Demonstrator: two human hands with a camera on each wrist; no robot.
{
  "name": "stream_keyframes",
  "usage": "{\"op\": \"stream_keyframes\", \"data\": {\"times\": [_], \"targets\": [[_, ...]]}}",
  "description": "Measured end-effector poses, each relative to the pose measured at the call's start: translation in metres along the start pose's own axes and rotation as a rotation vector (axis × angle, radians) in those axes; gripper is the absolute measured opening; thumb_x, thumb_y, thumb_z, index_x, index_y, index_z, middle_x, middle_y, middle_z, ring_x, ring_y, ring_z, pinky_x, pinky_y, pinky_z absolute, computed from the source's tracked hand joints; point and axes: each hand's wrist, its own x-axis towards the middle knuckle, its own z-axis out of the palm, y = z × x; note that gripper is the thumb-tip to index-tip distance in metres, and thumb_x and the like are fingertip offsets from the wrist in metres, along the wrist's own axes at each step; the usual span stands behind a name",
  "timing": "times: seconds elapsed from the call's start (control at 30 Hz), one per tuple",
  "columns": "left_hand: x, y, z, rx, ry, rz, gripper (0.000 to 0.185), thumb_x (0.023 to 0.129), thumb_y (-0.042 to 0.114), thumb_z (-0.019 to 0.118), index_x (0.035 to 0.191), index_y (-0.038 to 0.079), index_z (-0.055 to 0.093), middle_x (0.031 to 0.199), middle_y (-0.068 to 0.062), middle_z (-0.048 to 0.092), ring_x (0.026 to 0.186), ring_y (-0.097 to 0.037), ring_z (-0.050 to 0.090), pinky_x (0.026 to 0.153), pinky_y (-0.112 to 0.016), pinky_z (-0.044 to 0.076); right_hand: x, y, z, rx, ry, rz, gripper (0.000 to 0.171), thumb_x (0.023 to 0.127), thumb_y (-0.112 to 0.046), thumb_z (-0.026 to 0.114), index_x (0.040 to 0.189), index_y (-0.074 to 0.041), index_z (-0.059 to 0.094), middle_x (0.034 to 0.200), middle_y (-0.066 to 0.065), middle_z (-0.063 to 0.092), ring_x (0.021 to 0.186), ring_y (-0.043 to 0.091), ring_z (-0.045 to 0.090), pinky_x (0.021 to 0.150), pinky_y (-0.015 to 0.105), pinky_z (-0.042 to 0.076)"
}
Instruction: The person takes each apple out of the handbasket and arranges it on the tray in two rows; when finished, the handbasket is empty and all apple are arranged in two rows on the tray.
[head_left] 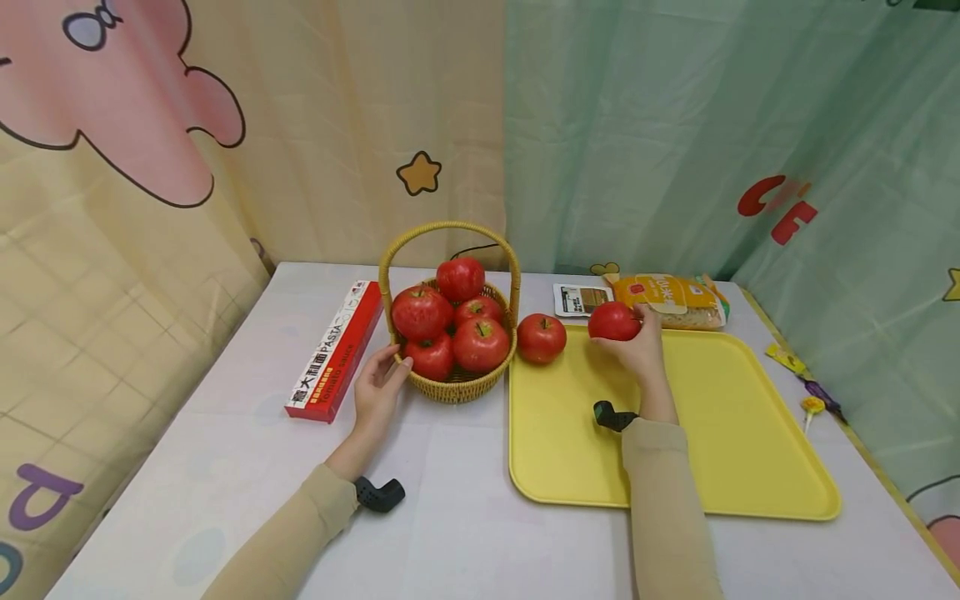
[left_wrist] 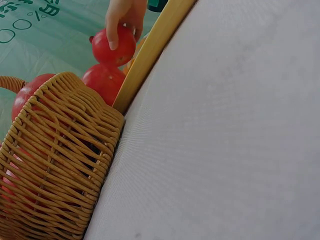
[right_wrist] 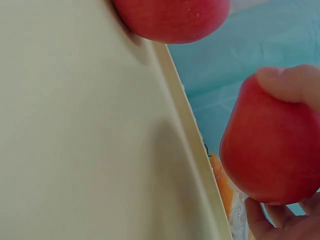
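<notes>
My right hand (head_left: 637,346) grips a red apple (head_left: 613,321) above the back part of a yellow tray (head_left: 735,433). In the right wrist view, the thumb lies on one side of this apple (right_wrist: 275,145) and fingertips on the other. At the left side of a wicker basket (head_left: 457,390), my left hand (head_left: 378,392) holds the rim, thumb toward the front. Several red apples (head_left: 480,344) fill the basket, whose arched handle stands upright. Another apple (head_left: 542,338) sits between the basket and the tray, at the tray's back left corner. The left wrist view does not show the left fingers.
A red and white pasta box (head_left: 335,350) lies left of the basket. Behind the tray are an orange food bag (head_left: 671,300) and a small labelled packet (head_left: 581,299). Small wrapped candies (head_left: 786,358) lie near the right table edge. Curtains hang behind the table.
</notes>
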Motion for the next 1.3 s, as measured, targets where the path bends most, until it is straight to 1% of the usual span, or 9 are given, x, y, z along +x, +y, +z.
{"op": "stream_keyframes", "data": {"times": [0.23,0.3,0.5,0.73,0.83,1.03,1.13,1.23,1.3], "targets": [[0.001,0.001,0.002,0.01,0.005,0.02,0.038,0.089,0.008,0.063,0.125,-0.001,0.053,0.129,-0.011,0.051,0.124,-0.019,0.045,0.094,-0.018,0.045,-0.001,0.009,0.007,-0.167,-0.02,0.009,0.093,0.07,-0.016,0.083,0.142,-0.009,0.023,0.141,0.02,0.022,0.129,0.04,0.022,0.101,0.059,0.035],[0.001,0.001,0.002,0.009,0.006,0.022,0.038,0.089,0.008,0.063,0.125,-0.002,0.053,0.13,-0.012,0.051,0.125,-0.02,0.045,0.094,-0.018,0.045,0.0,0.01,0.009,-0.186,-0.024,0.007,0.093,0.07,-0.016,0.083,0.142,-0.009,0.024,0.141,0.02,0.022,0.129,0.04,0.021,0.101,0.06,0.034],[0.0,0.001,0.001,0.004,-0.002,0.013,0.037,0.09,0.008,0.063,0.125,0.0,0.053,0.129,-0.008,0.051,0.124,-0.016,0.045,0.094,-0.019,0.045,0.001,0.017,0.013,-0.136,-0.027,-0.035,0.091,0.07,-0.017,0.083,0.141,-0.009,0.026,0.14,0.019,0.021,0.129,0.04,0.024,0.104,0.058,0.032],[0.0,0.0,0.001,-0.014,0.005,0.012,0.038,0.089,0.006,0.063,0.125,-0.002,0.053,0.131,-0.012,0.05,0.125,-0.021,0.045,0.092,-0.018,0.046,-0.002,0.012,0.013,-0.113,-0.171,-0.016,0.091,0.074,-0.02,0.081,0.143,-0.011,0.021,0.143,0.019,0.014,0.13,0.042,0.025,0.106,0.057,0.031],[0.001,0.0,0.001,-0.013,0.009,0.01,0.038,0.089,0.006,0.063,0.124,-0.002,0.053,0.13,-0.013,0.05,0.124,-0.021,0.046,0.092,-0.018,0.046,-0.004,0.009,0.013,-0.128,-0.194,-0.006,0.091,0.075,-0.018,0.08,0.144,-0.011,0.02,0.142,0.02,0.015,0.13,0.043,0.024,0.105,0.057,0.032],[0.001,0.0,0.001,-0.001,0.008,0.014,0.039,0.089,0.007,0.063,0.125,-0.003,0.052,0.13,-0.014,0.051,0.124,-0.022,0.045,0.093,-0.019,0.046,-0.004,0.008,0.012,-0.193,-0.159,-0.03,0.091,0.075,-0.018,0.079,0.144,-0.008,0.02,0.141,0.023,0.017,0.128,0.043,0.026,0.105,0.058,0.032],[0.001,0.0,0.001,-0.006,0.003,0.023,0.038,0.089,0.006,0.063,0.125,-0.004,0.052,0.13,-0.015,0.051,0.124,-0.022,0.045,0.094,-0.02,0.045,-0.004,0.006,0.011,-0.201,-0.132,-0.03,0.094,0.075,-0.023,0.08,0.145,-0.01,0.019,0.143,0.022,0.016,0.13,0.042,0.023,0.104,0.058,0.032],[0.001,-0.001,0.001,-0.004,0.001,0.025,0.038,0.089,0.007,0.063,0.124,-0.003,0.053,0.13,-0.014,0.051,0.124,-0.021,0.046,0.094,-0.019,0.045,-0.006,-0.003,0.01,-0.192,-0.066,-0.066,0.094,0.075,-0.031,0.079,0.146,-0.012,0.02,0.145,0.021,0.015,0.132,0.04,0.018,0.105,0.058,0.031],[0.001,-0.001,0.0,0.005,0.003,0.025,0.038,0.089,0.007,0.064,0.124,-0.003,0.053,0.13,-0.013,0.051,0.124,-0.02,0.046,0.094,-0.018,0.045,-0.01,-0.013,0.008,-0.171,-0.004,-0.12,0.091,0.076,-0.034,0.078,0.145,-0.013,0.023,0.146,0.019,0.017,0.133,0.037,0.017,0.106,0.057,0.03]]}}
